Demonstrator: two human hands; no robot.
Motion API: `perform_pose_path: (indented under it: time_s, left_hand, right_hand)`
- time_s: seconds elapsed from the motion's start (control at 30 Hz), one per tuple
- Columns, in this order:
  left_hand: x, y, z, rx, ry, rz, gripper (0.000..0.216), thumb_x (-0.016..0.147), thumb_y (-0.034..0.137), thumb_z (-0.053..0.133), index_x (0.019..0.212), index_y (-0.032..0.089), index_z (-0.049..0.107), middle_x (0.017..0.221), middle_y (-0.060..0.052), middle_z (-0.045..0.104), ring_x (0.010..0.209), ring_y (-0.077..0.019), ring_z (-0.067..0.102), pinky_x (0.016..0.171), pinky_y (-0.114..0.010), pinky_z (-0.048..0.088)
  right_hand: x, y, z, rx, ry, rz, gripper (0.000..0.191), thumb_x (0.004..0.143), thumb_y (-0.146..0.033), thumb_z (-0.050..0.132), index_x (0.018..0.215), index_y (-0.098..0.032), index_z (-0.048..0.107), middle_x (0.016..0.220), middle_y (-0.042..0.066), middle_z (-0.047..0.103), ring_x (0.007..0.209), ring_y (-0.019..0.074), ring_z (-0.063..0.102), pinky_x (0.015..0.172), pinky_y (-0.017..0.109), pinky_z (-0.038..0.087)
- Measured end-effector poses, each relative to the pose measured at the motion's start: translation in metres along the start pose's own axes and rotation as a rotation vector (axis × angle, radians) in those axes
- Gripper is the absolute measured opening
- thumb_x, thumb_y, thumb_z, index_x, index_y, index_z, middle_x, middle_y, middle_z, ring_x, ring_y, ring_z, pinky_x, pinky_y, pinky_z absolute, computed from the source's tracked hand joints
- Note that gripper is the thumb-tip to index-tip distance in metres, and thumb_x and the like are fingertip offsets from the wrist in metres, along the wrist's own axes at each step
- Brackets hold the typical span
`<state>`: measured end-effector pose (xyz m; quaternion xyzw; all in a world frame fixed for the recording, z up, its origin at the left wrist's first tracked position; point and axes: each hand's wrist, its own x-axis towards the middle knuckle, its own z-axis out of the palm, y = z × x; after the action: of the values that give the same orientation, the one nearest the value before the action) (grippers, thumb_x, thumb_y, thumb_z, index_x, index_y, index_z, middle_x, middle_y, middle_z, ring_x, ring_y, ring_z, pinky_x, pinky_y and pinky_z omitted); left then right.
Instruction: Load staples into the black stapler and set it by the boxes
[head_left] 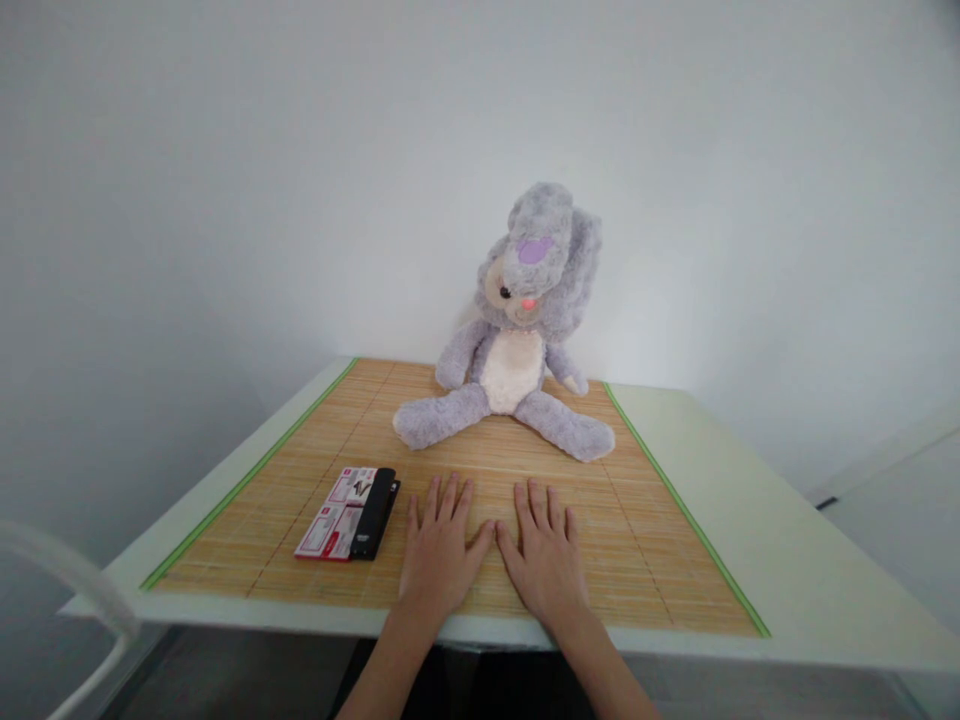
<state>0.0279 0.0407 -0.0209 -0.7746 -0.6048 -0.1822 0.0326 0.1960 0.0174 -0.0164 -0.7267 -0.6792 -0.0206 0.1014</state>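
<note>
My left hand [438,552] lies palm down on a bamboo mat [330,430], fingers spread and holding nothing. Beside it, also flat with fingers apart, is my right hand [546,552]. The thumbs nearly meet; I cannot tell if they touch. Just left of my left hand lies what looks like a black stapler [373,515], along the right side of red-and-white printed packaging [337,515]. Beyond both hands a grey-lilac plush rabbit [512,370] sits upright, legs splayed toward me. One ear flops over its face and hides one eye.
The mat has green edging and lies on a pale table [720,470] with its front edge near my wrists. A white wall [262,180] rises behind the rabbit. At lower left a blurred white curved bar [82,580] stands near the table corner.
</note>
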Motion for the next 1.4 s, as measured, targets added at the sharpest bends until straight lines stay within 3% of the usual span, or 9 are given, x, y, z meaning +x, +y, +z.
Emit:
perform_pose_path:
  time_s: [0.43,0.77,1.0,1.4]
  left_hand:
    - [0.0002,-0.0002,-0.0011,-0.012,-0.009,-0.002,0.065,0.101,0.058,0.040,0.159,0.031,0.036,0.169,-0.005,0.030,0.157,-0.0352,0.020,0.125,-0.063,0.017]
    - [0.0003,0.0000,-0.0001,-0.017,-0.006,-0.006,0.064,0.100,0.057,0.041,0.159,0.031,0.037,0.169,-0.005,0.031,0.157,-0.0360,0.020,0.125,-0.064,0.016]
    - [-0.0001,0.0003,-0.0020,-0.010,-0.012,-0.005,0.065,0.101,0.058,0.040,0.160,0.031,0.035,0.169,-0.005,0.030,0.157,-0.0350,0.020,0.125,-0.063,0.017]
    - [-0.0003,0.0004,-0.0009,-0.013,-0.004,-0.006,0.065,0.101,0.058,0.040,0.159,0.031,0.035,0.168,-0.005,0.031,0.157,-0.0347,0.020,0.125,-0.063,0.017]
  right_hand:
    - [-0.0003,0.0002,-0.0005,0.012,-0.012,-0.018,0.069,0.103,-0.059,0.029,0.165,-0.029,0.018,0.172,-0.003,0.018,0.160,0.0320,0.009,0.126,0.056,0.009]
    - [-0.0008,-0.0018,-0.0056,0.024,-0.048,-0.001,0.069,0.104,-0.058,0.028,0.165,-0.028,0.017,0.172,-0.002,0.018,0.160,0.0306,0.007,0.127,0.055,0.006]
    - [-0.0002,-0.0020,-0.0033,-0.002,-0.017,0.032,0.071,0.102,-0.062,0.033,0.164,-0.028,0.025,0.173,0.004,0.014,0.159,0.0354,0.007,0.125,0.058,0.009]
    - [-0.0011,-0.0028,-0.0033,-0.011,-0.011,0.042,0.071,0.101,-0.063,0.033,0.164,-0.029,0.026,0.173,0.004,0.017,0.159,0.0373,0.007,0.124,0.059,0.008]
